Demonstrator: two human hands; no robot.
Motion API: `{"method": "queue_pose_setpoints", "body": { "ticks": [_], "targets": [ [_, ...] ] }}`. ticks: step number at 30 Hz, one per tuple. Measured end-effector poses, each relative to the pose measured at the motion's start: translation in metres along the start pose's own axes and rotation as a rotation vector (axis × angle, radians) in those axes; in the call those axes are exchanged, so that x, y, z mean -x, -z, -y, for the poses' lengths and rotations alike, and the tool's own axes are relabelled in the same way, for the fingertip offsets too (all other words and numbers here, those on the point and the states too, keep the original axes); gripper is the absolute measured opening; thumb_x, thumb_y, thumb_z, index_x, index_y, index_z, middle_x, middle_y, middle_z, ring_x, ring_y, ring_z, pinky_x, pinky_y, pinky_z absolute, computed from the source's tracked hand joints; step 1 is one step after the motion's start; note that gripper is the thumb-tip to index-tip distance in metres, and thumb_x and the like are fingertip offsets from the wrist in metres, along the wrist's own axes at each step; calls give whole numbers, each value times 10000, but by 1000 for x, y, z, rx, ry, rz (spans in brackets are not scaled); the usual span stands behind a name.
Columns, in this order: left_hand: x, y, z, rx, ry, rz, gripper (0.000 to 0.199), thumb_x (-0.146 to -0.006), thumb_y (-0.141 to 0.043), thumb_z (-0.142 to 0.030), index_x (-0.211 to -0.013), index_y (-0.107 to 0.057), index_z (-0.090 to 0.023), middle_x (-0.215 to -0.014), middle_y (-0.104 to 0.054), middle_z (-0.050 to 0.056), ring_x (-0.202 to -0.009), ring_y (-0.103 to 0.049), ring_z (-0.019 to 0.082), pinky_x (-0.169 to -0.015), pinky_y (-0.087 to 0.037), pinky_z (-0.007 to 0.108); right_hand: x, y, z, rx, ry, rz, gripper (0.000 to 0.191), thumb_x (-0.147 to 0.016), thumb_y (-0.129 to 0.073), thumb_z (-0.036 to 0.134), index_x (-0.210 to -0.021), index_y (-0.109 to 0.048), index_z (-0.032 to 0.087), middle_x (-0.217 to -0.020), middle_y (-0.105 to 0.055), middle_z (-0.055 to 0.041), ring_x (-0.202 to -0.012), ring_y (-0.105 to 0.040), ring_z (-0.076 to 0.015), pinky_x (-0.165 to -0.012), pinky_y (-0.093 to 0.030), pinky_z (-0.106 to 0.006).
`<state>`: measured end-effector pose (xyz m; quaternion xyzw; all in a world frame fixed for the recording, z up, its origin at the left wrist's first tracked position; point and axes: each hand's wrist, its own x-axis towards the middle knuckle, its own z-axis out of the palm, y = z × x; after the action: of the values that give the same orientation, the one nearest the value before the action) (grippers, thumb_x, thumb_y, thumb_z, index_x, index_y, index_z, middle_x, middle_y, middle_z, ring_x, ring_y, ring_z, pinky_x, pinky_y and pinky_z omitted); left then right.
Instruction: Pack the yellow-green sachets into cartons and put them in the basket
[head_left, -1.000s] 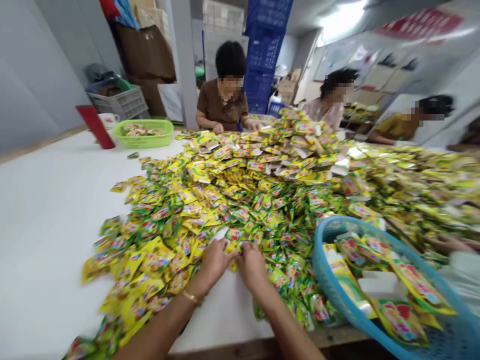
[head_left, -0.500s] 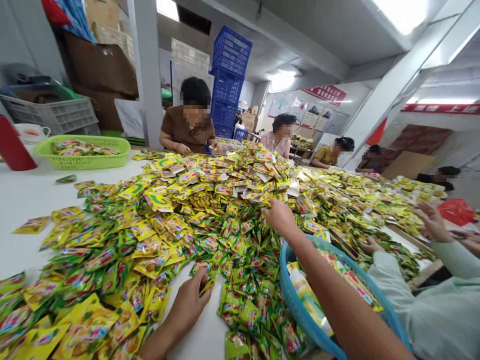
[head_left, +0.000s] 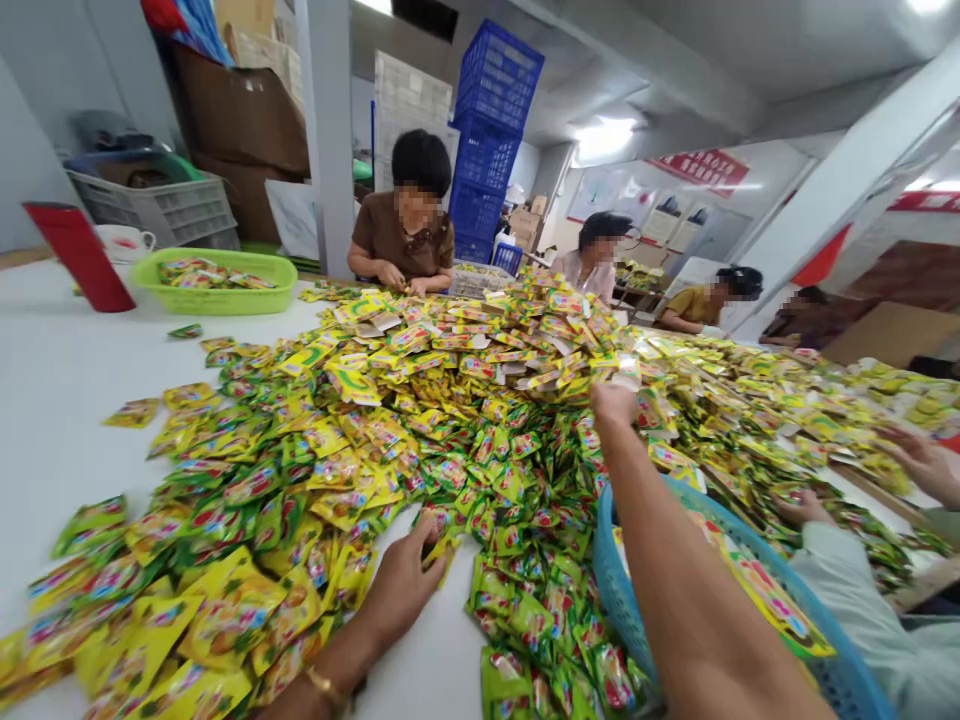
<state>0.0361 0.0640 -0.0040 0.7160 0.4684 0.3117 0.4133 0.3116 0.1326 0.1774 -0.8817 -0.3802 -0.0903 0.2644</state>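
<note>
My left hand [head_left: 405,585] is low over the white table, fingers closed on a yellow snack packet [head_left: 448,558] whose edge pokes out past the fingertips. Stretched forward, my right hand [head_left: 615,402] is at the front of a heap of small yellow cartons [head_left: 480,350], close to one with a white open flap [head_left: 627,368]. Its fingers point away and are hidden, so their grip does not show. Green packets [head_left: 551,590] lie between my arms, and yellow packets [head_left: 232,610] spread to the left. Under my right forearm stands a blue basket [head_left: 619,600] holding cartons.
A lime basket [head_left: 217,298] of packets, a red flask [head_left: 86,258] and a white cup [head_left: 126,243] stand far left. Across the table sits a co-worker in brown [head_left: 405,235]. At right, another person's hands [head_left: 806,508] are among the packets.
The view has swung left, so things appear farther right. My right hand remains at the carton heap and my left hand still holds its packet. The co-worker opposite has brought both hands together.
</note>
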Motion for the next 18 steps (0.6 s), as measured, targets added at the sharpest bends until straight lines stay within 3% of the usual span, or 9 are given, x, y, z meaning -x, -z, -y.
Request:
{"method": "queue_pose_setpoints", "body": {
  "ticks": [3,5,7,9,11,14,16,18],
  "targets": [
    [-7,17,-4,219,100,-162,119,-680,-522,-269,-742,-447,-200,-698,-515,-31,-675,-507,127,-625,-422,223,58,13,7,69,15,-34,291,-851,-441,334,-927,-613,112,-822,-613,-96,-784,-588,-219,-641,-398,-306],
    [-13,31,-5,376,182,-203,164,-661,-539,-257,-797,-486,-181,-751,-561,-10,-702,-538,130,-614,-452,218,124,8,8,182,258,-59,207,-800,-498,341,-850,-606,171,-728,-602,-70,-648,-564,-192,-573,-356,-287],
    [-18,45,-4,456,228,-243,220,-654,-555,-261,-847,-522,-160,-765,-571,-3,-671,-536,121,-565,-459,202,200,-5,7,274,543,67,141,-793,-496,258,-854,-600,184,-683,-594,-65,-544,-539,-166,-532,-336,-276],
    [-19,55,-3,450,235,-300,253,-653,-573,-266,-874,-543,-146,-745,-561,-10,-616,-509,103,-516,-446,183,266,-21,5,327,769,260,216,-773,-486,116,-950,-593,177,-747,-620,-84,-581,-580,-176,-552,-369,-280],
    [-19,61,-1,429,225,-339,268,-661,-578,-258,-899,-554,-137,-726,-553,-18,-584,-488,90,-492,-438,171,306,-34,2,324,889,462,232,-773,-529,114,-984,-579,198,-762,-626,-70,-614,-606,-184,-563,-393,-276],
    [-16,64,3,405,212,-386,276,-682,-569,-247,-934,-560,-136,-739,-563,-22,-590,-496,89,-503,-449,173,308,-42,-3,274,932,617,359,-713,-683,228,-1045,-548,232,-887,-638,-62,-674,-623,-193,-582,-426,-280],
    [-14,64,5,369,188,-398,274,-697,-566,-253,-944,-571,-134,-768,-585,-11,-624,-519,99,-545,-463,187,286,-45,-8,218,999,580,528,-641,-758,252,-1114,-524,243,-1078,-612,-96,-869,-621,-236,-701,-458,-330],
    [-14,65,6,319,166,-402,281,-701,-574,-247,-955,-586,-128,-817,-615,12,-685,-547,115,-610,-472,201,262,-50,-12,152,1141,538,707,-590,-791,201,-1219,-476,272,-1271,-524,-106,-1139,-506,-282,-903,-402,-426]
  ]
}}
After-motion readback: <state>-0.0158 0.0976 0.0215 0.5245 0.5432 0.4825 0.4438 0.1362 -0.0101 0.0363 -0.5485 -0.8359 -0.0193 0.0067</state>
